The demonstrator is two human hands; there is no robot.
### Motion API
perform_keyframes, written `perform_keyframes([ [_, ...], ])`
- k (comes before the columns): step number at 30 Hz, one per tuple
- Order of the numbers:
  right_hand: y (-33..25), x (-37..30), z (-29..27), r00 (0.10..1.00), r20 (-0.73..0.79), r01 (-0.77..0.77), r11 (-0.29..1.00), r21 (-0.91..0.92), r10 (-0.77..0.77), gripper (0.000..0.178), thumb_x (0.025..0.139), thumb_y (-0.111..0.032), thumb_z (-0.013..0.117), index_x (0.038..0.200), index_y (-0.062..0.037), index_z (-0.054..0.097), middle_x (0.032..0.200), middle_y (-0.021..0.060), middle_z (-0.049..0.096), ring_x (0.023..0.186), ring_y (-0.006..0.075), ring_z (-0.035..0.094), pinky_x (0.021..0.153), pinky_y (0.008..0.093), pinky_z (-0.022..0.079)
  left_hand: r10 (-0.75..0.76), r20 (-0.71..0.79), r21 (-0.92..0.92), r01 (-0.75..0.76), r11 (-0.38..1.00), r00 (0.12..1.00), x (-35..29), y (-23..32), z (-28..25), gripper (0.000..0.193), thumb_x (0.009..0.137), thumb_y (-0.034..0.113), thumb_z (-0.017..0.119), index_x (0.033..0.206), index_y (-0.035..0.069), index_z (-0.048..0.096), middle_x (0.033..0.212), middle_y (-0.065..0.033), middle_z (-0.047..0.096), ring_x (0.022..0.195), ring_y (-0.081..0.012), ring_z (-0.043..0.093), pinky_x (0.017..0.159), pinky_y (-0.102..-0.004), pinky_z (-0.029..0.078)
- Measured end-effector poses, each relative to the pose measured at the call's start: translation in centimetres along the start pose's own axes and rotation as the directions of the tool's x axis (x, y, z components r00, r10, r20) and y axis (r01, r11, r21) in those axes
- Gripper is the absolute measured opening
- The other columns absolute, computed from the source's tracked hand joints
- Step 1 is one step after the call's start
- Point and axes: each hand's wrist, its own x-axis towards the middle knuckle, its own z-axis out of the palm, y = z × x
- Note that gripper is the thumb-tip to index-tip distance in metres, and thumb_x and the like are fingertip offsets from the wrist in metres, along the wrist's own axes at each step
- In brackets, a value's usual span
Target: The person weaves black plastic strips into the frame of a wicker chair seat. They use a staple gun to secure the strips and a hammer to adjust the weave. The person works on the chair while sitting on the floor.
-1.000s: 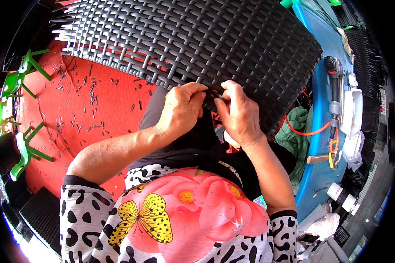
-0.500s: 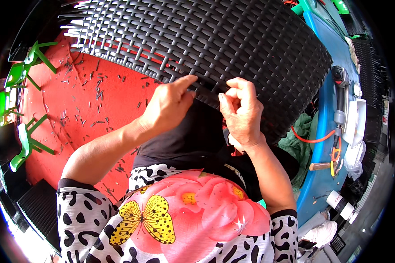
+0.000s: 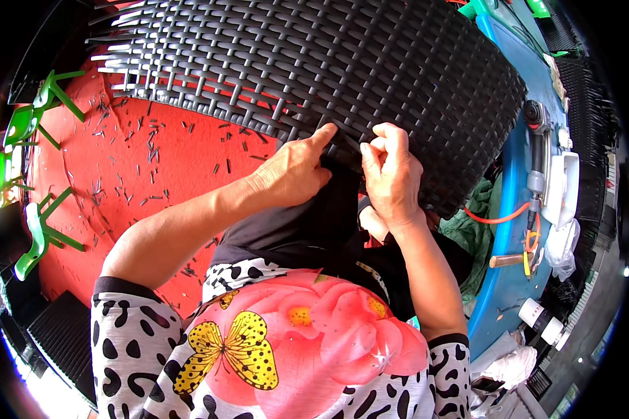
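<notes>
A large panel of woven black synthetic rattan point(image 3: 314, 63) slants across my lap, its near edge facing me. My left hand point(image 3: 293, 171) reaches to that edge. Its index finger is stretched out with the tip on the weave, while the thumb stays apart below and the other fingers curl under. Just right of it, my right hand point(image 3: 393, 178) has thumb and bent fingers drawn together at the edge, pinching what looks like a dark rattan strip point(image 3: 347, 144). Shadow hides most of this strip. Loose strand ends point(image 3: 108, 59) stick out at the panel's far left.
Many short black offcuts point(image 3: 154, 150) litter the red floor point(image 3: 189, 174) on the left, near green-legged stools point(image 3: 42, 230). At right, a blue table point(image 3: 500, 307) bears a power tool point(image 3: 537, 140) with an orange hose point(image 3: 496, 220), a wooden-handled tool point(image 3: 507, 261) and a white roll point(image 3: 541, 323).
My left hand has moved right, nearer my right hand, its index tip now on the weave. The right hand has shifted slightly right. The panel has tilted or slid a little.
</notes>
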Motion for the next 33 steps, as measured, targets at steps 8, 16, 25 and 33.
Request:
perform_keyframes([
  [8,0.6,0.6,0.2,0.993,0.034,0.115,0.99,-0.086,-0.113,0.031,0.075,-0.001,0.066,0.101,-0.0039,0.048,0.078,0.0123,0.063,0.065,0.0288,0.063,0.056,0.036,0.05,-0.277,-0.218,-0.669,0.063,0.74,0.936,1.0,0.1,2.2,0.035,0.087,0.012,0.058,0.119,-0.001,0.053,0.056,-0.0016,0.056,0.044,-0.0022,0.041,0.041,-0.0186,0.032],
  [16,0.5,1.4,0.4,0.971,0.055,0.233,0.972,-0.035,-0.231,0.028,0.074,0.0,0.065,0.098,-0.0033,0.051,0.089,0.0129,0.062,0.073,0.0306,0.063,0.061,0.0354,0.051,-0.187,-0.585,-0.46,-0.134,0.878,0.789,0.7,0.7,2.4,0.01,0.08,0.007,0.061,0.086,0.0,0.064,0.061,-0.0054,0.059,0.051,-0.0083,0.048,0.049,-0.0251,0.04],
  [25,-1.1,2.0,1.9,0.982,0.158,0.045,0.942,0.332,-0.103,0.024,0.079,0.003,0.06,0.1,-0.0054,0.05,0.071,0.0103,0.06,0.063,0.0293,0.061,0.057,0.034,0.049,-0.124,-0.534,-0.364,-0.095,0.926,0.836,-3.0,0.5,-1.1,0.012,0.083,0.009,0.059,0.088,-0.001,0.063,0.063,-0.0035,0.056,0.055,-0.0066,0.049,0.05,-0.0225,0.041],
  [33,-1.9,2.2,1.9,0.99,0.134,-0.066,0.988,0.141,0.047,0.027,0.076,0.004,0.056,0.099,-0.0046,0.044,0.057,0.0099,0.055,0.052,0.0309,0.058,0.049,0.0395,0.045,0.087,-0.266,0.262,-0.015,0.965,0.96,-1.1,-2.0,-0.7,0.053,0.077,0.005,0.056,0.126,-0.007,0.04,0.06,-0.016,0.057,0.055,-0.0294,0.059,0.052,-0.0392,0.044],
])
